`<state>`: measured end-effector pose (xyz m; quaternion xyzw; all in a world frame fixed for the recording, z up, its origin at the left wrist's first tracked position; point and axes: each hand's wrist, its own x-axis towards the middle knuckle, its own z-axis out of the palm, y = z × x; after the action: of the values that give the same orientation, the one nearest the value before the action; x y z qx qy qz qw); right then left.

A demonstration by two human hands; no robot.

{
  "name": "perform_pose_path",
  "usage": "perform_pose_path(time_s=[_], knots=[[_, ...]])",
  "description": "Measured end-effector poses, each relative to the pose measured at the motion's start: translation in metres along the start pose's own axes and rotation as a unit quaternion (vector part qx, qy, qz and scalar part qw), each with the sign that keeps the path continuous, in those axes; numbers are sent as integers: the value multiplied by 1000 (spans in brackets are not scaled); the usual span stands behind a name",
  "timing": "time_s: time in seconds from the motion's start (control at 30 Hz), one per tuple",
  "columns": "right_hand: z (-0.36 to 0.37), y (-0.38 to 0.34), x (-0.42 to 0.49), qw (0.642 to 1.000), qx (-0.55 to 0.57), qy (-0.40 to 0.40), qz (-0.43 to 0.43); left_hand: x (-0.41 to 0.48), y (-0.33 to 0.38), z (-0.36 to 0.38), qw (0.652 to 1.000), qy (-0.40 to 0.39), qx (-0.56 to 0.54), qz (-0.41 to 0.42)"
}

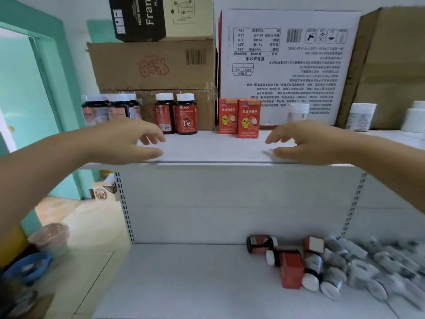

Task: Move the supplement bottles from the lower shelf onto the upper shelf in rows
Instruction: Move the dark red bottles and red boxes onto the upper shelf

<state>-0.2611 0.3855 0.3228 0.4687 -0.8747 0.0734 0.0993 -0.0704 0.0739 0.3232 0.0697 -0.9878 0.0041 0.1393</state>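
While a heap of bottles [333,265] lies tipped at the lower shelf's [184,284] right end, both hands, left [124,141] and right [305,141], hover empty with fingers spread over the upper shelf's [213,148] front edge; few bottles [176,116] stand behind, so most remains.

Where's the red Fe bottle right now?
In the head view, the Fe bottle stands upright on the upper shelf, left of centre, beside a matching bottle and left of two red boxes.

upper shelf [213,148] front bare between hands, bottles [176,116] and boxes [239,117] behind
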Motion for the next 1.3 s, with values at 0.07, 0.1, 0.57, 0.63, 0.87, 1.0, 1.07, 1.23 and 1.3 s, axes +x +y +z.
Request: perform_pose_path(time_s=[0.07, 0.1, 0.57, 0.63, 0.87, 1.0, 1.07, 1.23, 1.3], knots=[[-1, -5, -30, 1000, 10, 13, 16, -21, 6, 2, 1000, 12, -7, 22], [-1, -7, -45, 999, 17, 20, 25, -30, 10, 2, 999, 22, -12, 35], [79, 10, -182, 989, 8, -77, 126, -66, 58, 121, 993, -42, -31, 108], [103, 22, -186, 986, 17, -89, 137, -57, 63, 152, 992, -60, -51, 100], [209, 82, -167, 970, 64, -141, 186, 5, 107, 273, 980, -146, -116, 63], [277, 115, -140, 964, 84, -127, 217, 56, 130, 345, 975, -178, -127, 39], [310, 123, -127, 960, 97, -119, 234, 83, 137, 381, 972, -183, -148, 19], [379, 130, -97, 963, 39, -90, 250, 135, 149, 459, 963, -189, -188, -31], [396, 128, -90, 971, 7, -64, 229, 151, 148, 488, 957, -202, -206, -36]])
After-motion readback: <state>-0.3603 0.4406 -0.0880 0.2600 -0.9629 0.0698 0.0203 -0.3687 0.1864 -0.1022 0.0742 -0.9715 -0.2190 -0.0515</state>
